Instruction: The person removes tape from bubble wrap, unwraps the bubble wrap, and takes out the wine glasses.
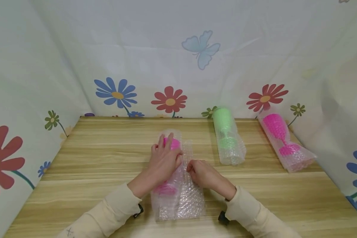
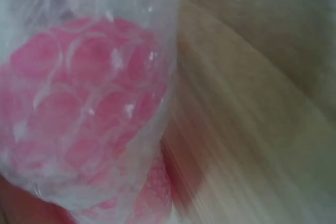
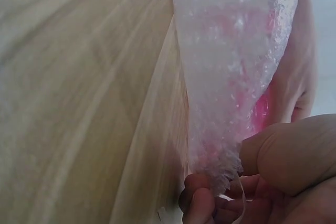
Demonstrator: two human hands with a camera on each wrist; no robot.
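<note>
A pink goblet-shaped thing (image 1: pixel 166 189) lies lengthwise on the table under clear bubble wrap (image 1: pixel 193 200). My left hand (image 1: pixel 163 160) rests on top of it, the fingers reaching over its far end and pressing the wrap down. To the right, my right hand (image 1: pixel 203 173) pinches the wrap's loose edge between thumb and fingers. The right wrist view shows that bunched edge (image 3: pixel 226 169) in the fingertips (image 3: pixel 201 203). One round pink end (image 2: pixel 89 72) fills much of the left wrist view under large bubbles; the left fingers are hidden there.
Toward the back right lies a green goblet (image 1: pixel 223 119) rolled in bubble wrap. Farther right is another wrapped pink goblet (image 1: pixel 276 127). The wooden table (image 1: pixel 107 142) meets a flower-printed curtain (image 1: pixel 145 62) at the back and sides.
</note>
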